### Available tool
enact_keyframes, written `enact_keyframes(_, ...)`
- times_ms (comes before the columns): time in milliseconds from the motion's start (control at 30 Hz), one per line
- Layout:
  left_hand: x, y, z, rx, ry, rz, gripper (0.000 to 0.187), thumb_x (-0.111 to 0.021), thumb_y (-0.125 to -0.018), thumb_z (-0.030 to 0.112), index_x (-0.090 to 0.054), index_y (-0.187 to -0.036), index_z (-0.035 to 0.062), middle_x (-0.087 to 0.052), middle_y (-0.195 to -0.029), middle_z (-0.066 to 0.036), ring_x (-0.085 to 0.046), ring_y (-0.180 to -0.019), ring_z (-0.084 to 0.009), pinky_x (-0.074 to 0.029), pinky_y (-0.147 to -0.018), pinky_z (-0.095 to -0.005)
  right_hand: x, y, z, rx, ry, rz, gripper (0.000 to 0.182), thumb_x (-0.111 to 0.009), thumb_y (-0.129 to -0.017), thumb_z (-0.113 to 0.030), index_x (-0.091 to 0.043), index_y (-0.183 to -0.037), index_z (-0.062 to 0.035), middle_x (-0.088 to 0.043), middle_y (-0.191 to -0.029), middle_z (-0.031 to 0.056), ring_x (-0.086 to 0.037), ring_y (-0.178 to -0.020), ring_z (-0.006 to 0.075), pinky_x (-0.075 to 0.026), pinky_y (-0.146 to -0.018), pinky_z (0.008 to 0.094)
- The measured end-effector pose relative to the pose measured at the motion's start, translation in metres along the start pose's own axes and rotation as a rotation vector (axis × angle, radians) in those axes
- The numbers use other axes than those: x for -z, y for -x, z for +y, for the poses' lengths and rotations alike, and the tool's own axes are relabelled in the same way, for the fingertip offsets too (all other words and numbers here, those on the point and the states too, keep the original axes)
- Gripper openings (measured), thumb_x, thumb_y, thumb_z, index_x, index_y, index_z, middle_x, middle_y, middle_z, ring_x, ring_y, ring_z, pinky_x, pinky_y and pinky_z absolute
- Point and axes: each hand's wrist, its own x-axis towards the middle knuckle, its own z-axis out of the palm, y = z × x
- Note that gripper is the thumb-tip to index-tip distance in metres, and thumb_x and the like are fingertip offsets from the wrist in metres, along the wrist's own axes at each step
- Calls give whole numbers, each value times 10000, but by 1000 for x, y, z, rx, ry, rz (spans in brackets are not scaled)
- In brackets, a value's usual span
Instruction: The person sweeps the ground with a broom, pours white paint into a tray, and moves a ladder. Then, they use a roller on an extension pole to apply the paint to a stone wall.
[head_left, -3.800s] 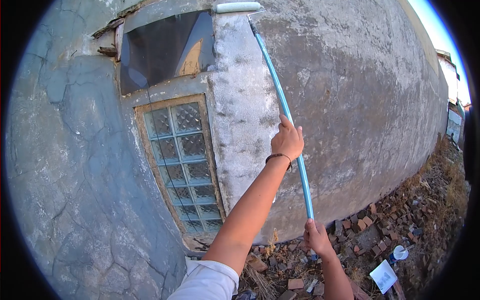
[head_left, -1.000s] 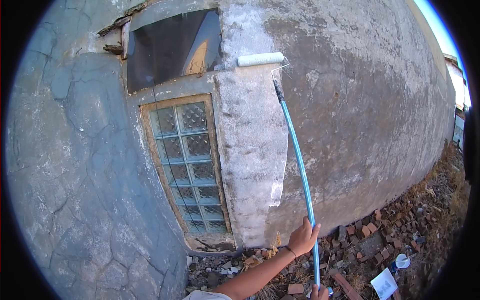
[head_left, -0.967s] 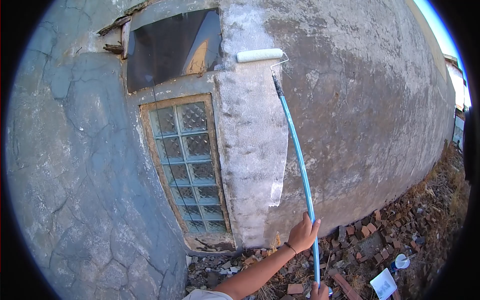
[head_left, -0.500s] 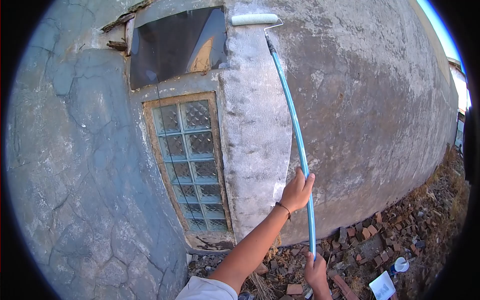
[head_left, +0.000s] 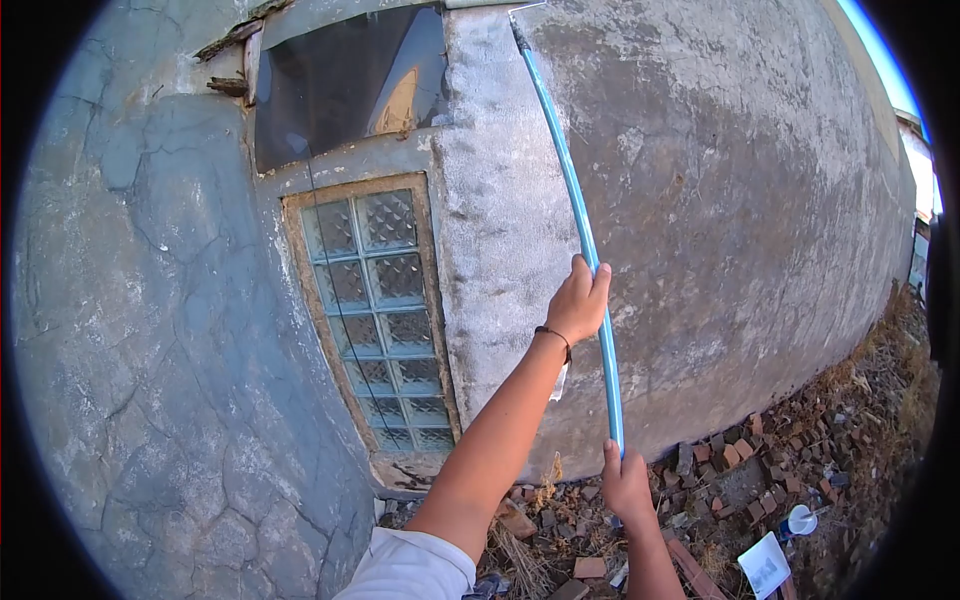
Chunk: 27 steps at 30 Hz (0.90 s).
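A long blue pole (head_left: 572,180) with a paint roller (head_left: 480,3) at its far end leans up along the wall. Only the underside of the roller shows at the top edge of the view. My left hand (head_left: 580,303), with a dark bracelet at the wrist, wraps around the middle of the pole. Lower down, my right hand (head_left: 628,488) grips the pole near its bottom end. Behind the pole runs a whitish painted strip (head_left: 500,230) of wall, between the glass-block window and the bare grey-brown plaster (head_left: 700,250).
Left of the strip is a glass-block window (head_left: 378,320) under a dark panel (head_left: 350,85). Cracked blue-grey wall (head_left: 200,300) fills the left side. Broken bricks (head_left: 735,455) and dry grass cover the ground, with a white tray (head_left: 764,566) and a white container (head_left: 801,520) at lower right.
Both hands have moved up with the pole, pushing the roller up the wall until it is partly out of view at the top.
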Motion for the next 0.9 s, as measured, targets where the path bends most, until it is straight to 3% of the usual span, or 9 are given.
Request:
enact_keyframes(267, 8, 17, -15, -19, -148, 49, 397, -364, -942, 395, -403, -1008, 6, -612, -831, -245, -597, -811, -430, -445, -701, -508, -21, 8, 3, 3, -50, -75, 459, -445, -942, -369, -532, -799, 59, -545, -633, 237, -572, -614, 398, -413, -558, 450)
enact_keyframes(333, -15, 57, -39, 11, -171, 89, 333, -394, -946, 346, -418, -1050, 30, -605, -775, -187, -601, -744, -399, -449, -649, -471, -38, 34, 38, 67, -115, -49, 473, -420, -950, -383, -480, -729, 30, -464, -521, 138, -489, -490, 245, -380, -495, 420)
enact_keyframes(400, -32, 102, -56, 54, -235, 91, 328, -408, -939, 336, -422, -1063, 33, -600, -690, -180, -595, -665, -416, -447, -593, -496, -43, 66, 71, -137, -33, -231, 519, -459, -920, -450, -549, -979, 58, -599, -782, 229, -624, -774, 337, -462, -679, 411)
enact_keyframes(500, -57, 171, -86, 158, -172, 12, 337, -434, -933, 316, -439, -1099, 22, -623, -759, -184, -611, -706, -394, -466, -620, -475, -47, 122, 106, -204, -16, -275, 405, -415, -950, -356, -536, -917, 29, -533, -702, 127, -513, -652, 215, -411, -572, 362)
enact_keyframes(533, -71, 193, -105, 76, -156, 47, 352, -439, -929, 337, -423, -1049, 6, -587, -625, -143, -591, -566, -366, -452, -502, -465, -34, 141, 97, -217, -48, -278, 389, -397, -957, -340, -530, -943, 26, -478, -651, 78, -437, -579, 193, -381, -523, 362)
enact_keyframes(600, -85, 236, -107, 182, -15, -7, 306, -438, -936, 333, -433, -1008, 36, -589, -688, -165, -591, -618, -371, -449, -534, -466, -36, 177, 138, -248, -30, -312, 381, -403, -958, -333, -536, -967, 24, -491, -668, 75, -447, -587, 185, -388, -528, 353)
enact_keyframes(667, -107, 272, -123, 179, 60, -50, 295, -421, -955, 339, -433, -972, 45, -569, -692, -121, -588, -578, -282, -457, -515, -395, -37, 212, 176, -309, 3, -372, 370, -416, -959, -320, -549, -1017, 20, -516, -703, 71, -467, -602, 169, -400, -538, 336)
enact_keyframes(767, -125, 302, -128, 521, 745, -13, 299, -369, -988, 355, -428, -961, 62, -478, -653, -11, -482, -520, -94, -419, -472, -253, -33, 226, 175, -360, -58, -379, 365, -415, -960, -318, -548, -1009, 18, -515, -700, 67, -465, -599, 164, -398, -535, 334)
enact_keyframes(900, -126, 306, -155, 783, 932, 140, 307, -336, -995, 337, -465, -923, 66, -474, -663, -31, -472, -512, -133, -417, -467, -278, -35, 231, 170, -412, -186, -397, 356, -414, -962, -316, -546, -992, 13, -512, -694, 61, -459, -592, 156, -393, -530, 329)
